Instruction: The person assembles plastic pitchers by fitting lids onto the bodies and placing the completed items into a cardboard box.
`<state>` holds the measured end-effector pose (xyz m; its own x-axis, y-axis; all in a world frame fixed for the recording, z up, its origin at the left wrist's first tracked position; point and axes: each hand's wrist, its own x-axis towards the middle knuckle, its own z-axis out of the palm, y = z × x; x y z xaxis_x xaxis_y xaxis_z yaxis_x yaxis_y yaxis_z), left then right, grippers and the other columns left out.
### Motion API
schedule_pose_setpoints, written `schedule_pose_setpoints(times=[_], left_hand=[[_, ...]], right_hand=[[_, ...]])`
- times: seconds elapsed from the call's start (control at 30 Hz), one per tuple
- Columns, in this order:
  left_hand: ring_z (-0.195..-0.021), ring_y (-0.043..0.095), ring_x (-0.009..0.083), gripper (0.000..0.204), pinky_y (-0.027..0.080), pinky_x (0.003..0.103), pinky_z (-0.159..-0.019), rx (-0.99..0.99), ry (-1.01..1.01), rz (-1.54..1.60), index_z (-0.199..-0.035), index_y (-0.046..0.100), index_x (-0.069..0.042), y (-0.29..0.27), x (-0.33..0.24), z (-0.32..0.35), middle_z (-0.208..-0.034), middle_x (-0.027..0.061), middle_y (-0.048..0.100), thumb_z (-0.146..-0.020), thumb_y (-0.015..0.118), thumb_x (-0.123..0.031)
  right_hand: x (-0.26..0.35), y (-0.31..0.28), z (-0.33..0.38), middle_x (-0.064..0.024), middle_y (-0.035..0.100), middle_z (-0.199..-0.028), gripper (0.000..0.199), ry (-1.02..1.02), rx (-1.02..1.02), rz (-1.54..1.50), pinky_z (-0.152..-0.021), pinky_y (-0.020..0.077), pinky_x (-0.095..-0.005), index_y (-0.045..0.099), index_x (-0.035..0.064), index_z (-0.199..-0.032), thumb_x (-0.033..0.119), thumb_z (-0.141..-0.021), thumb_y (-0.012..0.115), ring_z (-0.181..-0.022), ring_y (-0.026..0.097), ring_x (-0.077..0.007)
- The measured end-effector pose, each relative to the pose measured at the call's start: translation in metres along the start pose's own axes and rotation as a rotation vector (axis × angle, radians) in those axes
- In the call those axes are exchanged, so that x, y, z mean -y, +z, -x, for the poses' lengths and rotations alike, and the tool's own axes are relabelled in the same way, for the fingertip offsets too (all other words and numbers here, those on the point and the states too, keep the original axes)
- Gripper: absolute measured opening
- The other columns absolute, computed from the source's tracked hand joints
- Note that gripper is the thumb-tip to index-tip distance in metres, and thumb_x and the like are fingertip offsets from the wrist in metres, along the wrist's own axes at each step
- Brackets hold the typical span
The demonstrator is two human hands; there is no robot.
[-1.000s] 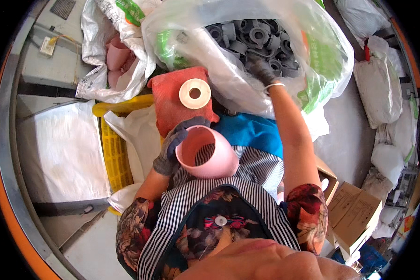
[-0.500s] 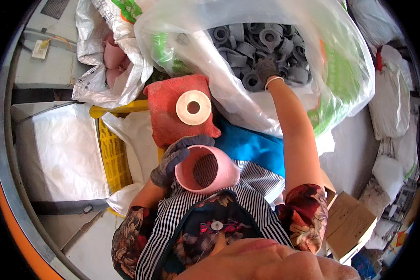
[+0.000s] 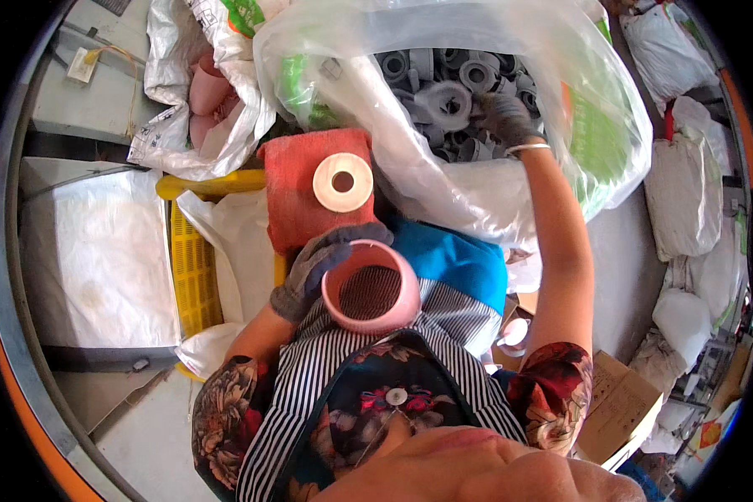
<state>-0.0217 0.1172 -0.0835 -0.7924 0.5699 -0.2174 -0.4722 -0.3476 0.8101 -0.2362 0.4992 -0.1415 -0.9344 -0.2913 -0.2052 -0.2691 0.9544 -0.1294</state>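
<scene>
My left hand (image 3: 320, 266), in a grey glove, grips the rim of a pink round cup-shaped part (image 3: 371, 288) held over my lap, its open mouth facing up with a mesh inside. My right hand (image 3: 505, 117), also gloved, reaches into a large clear plastic bag (image 3: 477, 180) and rests among several grey round plastic parts (image 3: 448, 96). Whether its fingers hold one is hidden. A roll of pale tape (image 3: 343, 181) lies on a red cloth (image 3: 297, 205) just beyond my left hand.
A white sack (image 3: 188, 125) at the upper left holds more pink parts. A yellow crate (image 3: 194, 268) lined with white plastic stands at my left. White filled bags (image 3: 686, 201) line the right side, and a cardboard box (image 3: 615, 410) sits at the lower right.
My right hand has gone deeper into the clear bag among the grey parts. The pink part has tilted in my left hand, its open mouth now facing up.
</scene>
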Motion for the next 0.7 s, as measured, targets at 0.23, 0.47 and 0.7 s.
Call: schedule_pose_setpoints(times=[0.23, 0.47, 0.7], left_hand=[[-0.119, 0.058, 0.0278, 0.035, 0.043, 0.037, -0.104, 0.012, 0.317, -0.753, -0.126, 0.058, -0.003, 0.005, -0.004, -0.009, -0.125, 0.0148, 0.062, -0.097, 0.046, -0.019], [-0.123, 0.056, 0.0265, 0.038, 0.044, 0.036, -0.106, 0.223, 0.297, -0.809, -0.132, 0.052, -0.004, -0.011, 0.044, -0.017, -0.132, 0.0144, 0.058, -0.095, 0.049, -0.011], [-0.117, 0.06, 0.0242, 0.04, 0.048, 0.034, -0.101, 0.204, 0.438, -1.056, -0.133, 0.052, -0.005, 0.015, 0.032, -0.021, -0.127, 0.0153, 0.061, -0.096, 0.053, -0.017]], right_hand=[[0.079, -0.097, 0.186, -0.0017, 0.061, -0.088, 0.045, 0.119, -0.273, -1.435, -0.068, 0.0487, -0.0249, 0.054, -0.003, -0.123, 0.029, -0.094, 0.066, -0.075, 0.057, -0.0111], [0.165, -0.076, 0.262, 0.0021, 0.05, -0.076, 0.038, 0.527, 0.057, -1.626, -0.051, 0.0368, -0.0221, 0.057, 0.0092, -0.115, 0.044, -0.1, 0.052, -0.058, 0.043, -0.0075], [0.17, -0.041, 0.248, 0.0003, 0.054, -0.073, 0.046, 0.493, 0.047, -1.544, -0.05, 0.0378, -0.023, 0.063, 0.0071, -0.101, 0.052, -0.097, 0.054, -0.055, 0.045, -0.0084]])
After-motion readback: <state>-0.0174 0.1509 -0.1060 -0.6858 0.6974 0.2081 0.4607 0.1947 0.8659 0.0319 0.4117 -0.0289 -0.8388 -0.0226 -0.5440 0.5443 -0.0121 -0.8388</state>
